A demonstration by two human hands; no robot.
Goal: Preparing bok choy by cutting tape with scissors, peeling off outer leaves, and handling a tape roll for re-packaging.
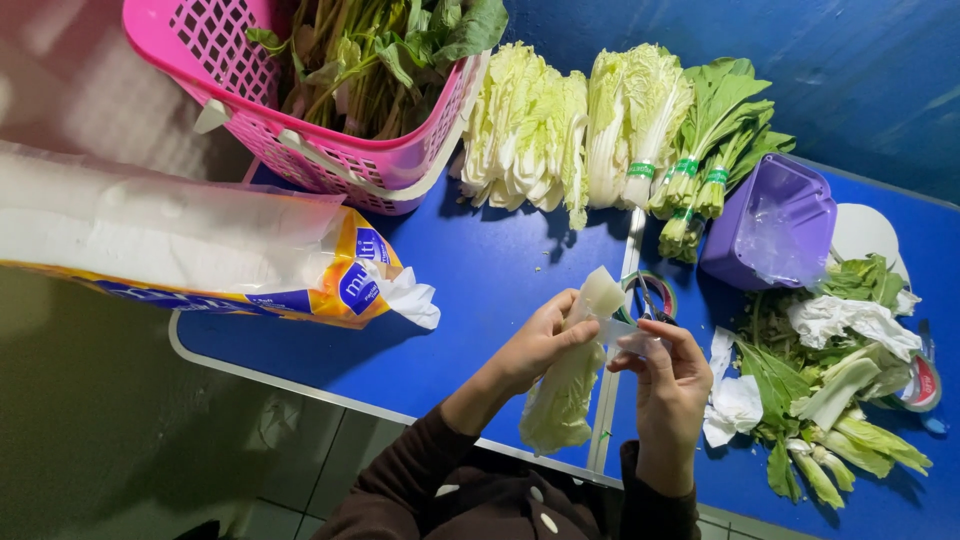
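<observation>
While the left hand (540,340) curls closed around the pale stem end of a napa cabbage wedge (565,385), the leafy end hangs down toward the near table edge, over the seam between two blue table panels. Beside it, the right hand (668,372) pinches a strip of clear tape (625,335) between thumb and fingertips, fingers closed on the strip, which runs across to the cabbage stem. Just beyond the right hand a tape dispenser (652,297) sits on the blue table (480,280), partly hidden by the fingers. To the right lies a loose heap of trimmed greens (835,400) mixed with crumpled white paper (735,405). Farther out, a purple tub (775,225) lined with clear plastic stands near the table's far side. Along the back edge, several more napa cabbage pieces (570,130) lie in a row next to bunches of bok choy (715,150) bound with green bands. At the far left corner a pink basket (300,130) holds dark leafy stalks, and a large plastic bag (190,250) in white, yellow and blue lies across the left edge of the table.
</observation>
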